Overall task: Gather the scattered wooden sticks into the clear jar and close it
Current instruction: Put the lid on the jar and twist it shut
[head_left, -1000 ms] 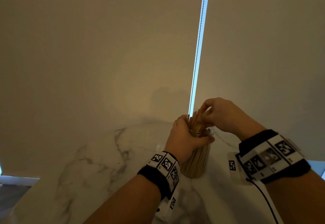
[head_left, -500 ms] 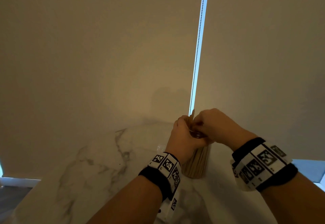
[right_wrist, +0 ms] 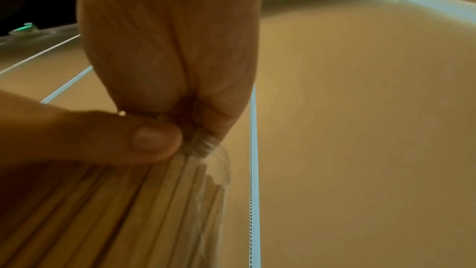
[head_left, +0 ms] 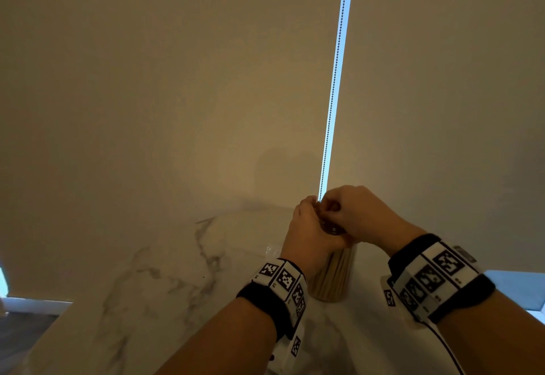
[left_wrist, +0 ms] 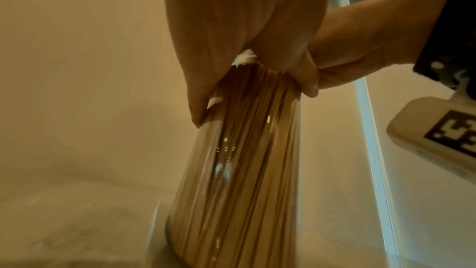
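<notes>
Head view: your left hand [head_left: 309, 234] wraps the upper part of the clear jar [head_left: 334, 279], which stands upright on the marble counter [head_left: 165, 286] near the wall. Your right hand [head_left: 358, 215] sits curled over the jar's mouth, touching the left hand. Wooden sticks [head_left: 330, 277] fill the jar's lower body; the mouth itself is hidden by both hands here. A bead chain [head_left: 336, 74] hangs along a bright slit between two blinds behind. Marker bands on both wrists.

Left wrist view: shows what the head view hides, the full jar wall [left_wrist: 239, 170] packed with upright sticks [left_wrist: 257, 170], glints on the glass. Left hand's fingers [left_wrist: 198, 107] and thumb curl round the shoulder. Right hand [left_wrist: 360, 52] comes in from the right, fingers bunched at the top. Base on the counter [left_wrist: 77, 221].

Right wrist view: only this one shows the threaded neck [right_wrist: 206, 146], bare glass. Right hand's fingertips [right_wrist: 224, 115] pinch tight together right at the neck; can't tell what they hold. Left thumb [right_wrist: 152, 140] presses the shoulder just below. Sticks [right_wrist: 128, 201] visible through the glass. Chain [right_wrist: 251, 191] behind.
</notes>
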Demonstrator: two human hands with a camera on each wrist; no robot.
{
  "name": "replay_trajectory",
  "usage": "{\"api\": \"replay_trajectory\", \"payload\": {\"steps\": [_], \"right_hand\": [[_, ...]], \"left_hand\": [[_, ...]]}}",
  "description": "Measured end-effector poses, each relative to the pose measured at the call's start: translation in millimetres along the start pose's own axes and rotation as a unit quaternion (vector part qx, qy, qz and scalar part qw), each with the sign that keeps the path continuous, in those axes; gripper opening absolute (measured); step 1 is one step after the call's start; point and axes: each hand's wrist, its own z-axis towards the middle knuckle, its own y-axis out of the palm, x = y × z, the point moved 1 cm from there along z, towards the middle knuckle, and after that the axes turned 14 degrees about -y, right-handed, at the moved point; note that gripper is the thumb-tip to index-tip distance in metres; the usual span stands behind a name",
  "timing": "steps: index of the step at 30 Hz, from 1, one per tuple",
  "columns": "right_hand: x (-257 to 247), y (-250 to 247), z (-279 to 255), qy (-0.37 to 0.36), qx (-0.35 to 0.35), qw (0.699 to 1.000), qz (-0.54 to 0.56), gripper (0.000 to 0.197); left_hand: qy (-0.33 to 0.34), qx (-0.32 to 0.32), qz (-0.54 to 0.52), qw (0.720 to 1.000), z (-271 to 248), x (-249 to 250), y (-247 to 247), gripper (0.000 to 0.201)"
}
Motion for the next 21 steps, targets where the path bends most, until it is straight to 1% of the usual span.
{"api": "replay_trajectory", "payload": {"steps": [2, 3, 4, 6, 8, 9, 13, 15, 16, 17, 19, 21], "right_hand": [[-3, 3, 4, 0.011, -0.021, 1.0, -0.009, 0.036], [-3, 3, 6, 0.018, -0.033, 0.999, -0.015, 0.039], [-3, 2, 8, 0.029, -0.044, 0.998, -0.023, 0.037], [-3, -1, 12, 0.043, -0.038, 0.998, -0.04, 0.026], [-3, -2, 13, 0.045, -0.028, 0.998, -0.019, 0.019], [-3, 0, 14, 0.044, -0.026, 0.999, 0.0, 0.017], [-5, 7, 19, 0.039, -0.055, 0.998, 0.015, 0.007], [-2, 5, 22, 0.04, -0.058, 0.998, -0.002, 0.017], [0, 5, 24, 0.045, -0.054, 0.997, -0.024, 0.015], [0, 4, 25, 0.052, -0.049, 0.996, -0.059, 0.014], [1, 10, 26, 0.069, -0.034, 0.988, -0.131, 0.025], [0, 17, 26, 0.074, -0.015, 0.986, -0.146, 0.029]], "left_hand": [[-0.007, -0.007, 0.0, 1.0, 0, 0, 1, 0.11], [-0.008, -0.006, 0.002, 1.0, -1, 0, 0, 0.115], [-0.007, -0.004, 0.003, 1.0, -2, 2, 0, 0.116], [-0.013, -0.003, 0.003, 1.0, -1, 2, 0, 0.107], [-0.018, -0.004, -0.004, 1.0, 0, 2, 0, 0.096], [-0.019, 0.001, -0.004, 1.0, 1, 2, 1, 0.094], [-0.022, 0.01, -0.009, 1.0, 0, 3, 1, 0.104], [-0.025, 0.006, -0.012, 1.0, -1, 3, 0, 0.103], [-0.028, 0.001, -0.01, 1.0, -1, 3, 0, 0.102], [-0.029, -0.006, -0.008, 1.0, -3, 4, -2, 0.099], [-0.027, -0.009, 0.001, 1.0, -5, 7, -4, 0.095], [-0.019, -0.001, 0.01, 1.0, -7, 11, -5, 0.091]]}}
